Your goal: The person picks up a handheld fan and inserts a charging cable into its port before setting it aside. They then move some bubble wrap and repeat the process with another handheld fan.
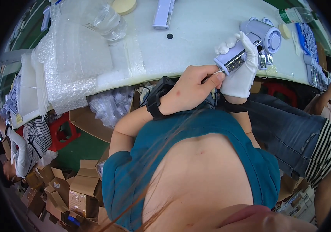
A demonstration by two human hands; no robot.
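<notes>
My right hand [242, 75], in a white glove, is shut around the handle of a small pale lilac hand-held fan [268, 36]. The fan's round head points away over the white table [196, 46]. The open bottom end of the handle [231, 62] faces me and shows dark parts inside. My bare left hand [194, 91], with a black band on its wrist, pinches a thin white pin-like tool [216, 72]. Its tip touches the handle's bottom end. Both hands meet at the table's near edge.
Stacked bubble-wrap sheets [72, 58] and a clear plastic bottle [105, 19] fill the table's left. A white device [163, 13] lies at the back, with trays of small parts [308, 38] at right. Cardboard boxes [76, 185] and a red stool [63, 129] stand below. Other people sit left [30, 147] and right [320, 143].
</notes>
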